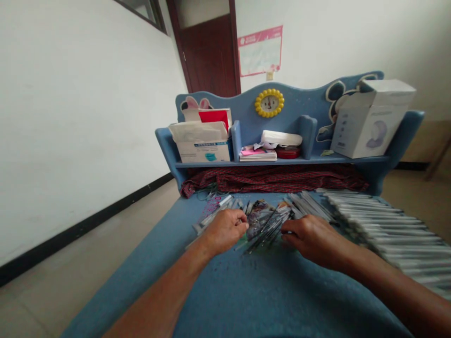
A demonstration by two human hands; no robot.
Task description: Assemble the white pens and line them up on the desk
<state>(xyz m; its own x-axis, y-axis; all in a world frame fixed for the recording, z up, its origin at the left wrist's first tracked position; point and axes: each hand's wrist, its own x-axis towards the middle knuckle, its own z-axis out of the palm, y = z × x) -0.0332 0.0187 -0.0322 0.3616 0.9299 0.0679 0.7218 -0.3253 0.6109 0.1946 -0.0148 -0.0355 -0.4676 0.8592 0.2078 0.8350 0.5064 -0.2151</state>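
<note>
My left hand [227,228] is just left of a loose pile of thin dark-tipped sticks that look like pen refills [269,230] on the blue desk [225,291]. Its fingers are curled together, and whatever they pinch is too small to make out. On the pile's right side, my right hand [308,234] is closed with thumb against fingers; its contents are hidden. Clear tubes like pen barrels [308,204] lie behind my right hand. More pale slim pieces [214,216] are scattered behind my left hand.
Many white pens [394,234] lie in a row along the right side. Behind the desktop, a checked cloth [253,179] is bunched under a shelf [214,164]. The shelf bears an open mask box [202,145], stacked papers [259,155] and a white carton [371,122]. A yellow clock [269,103] is above.
</note>
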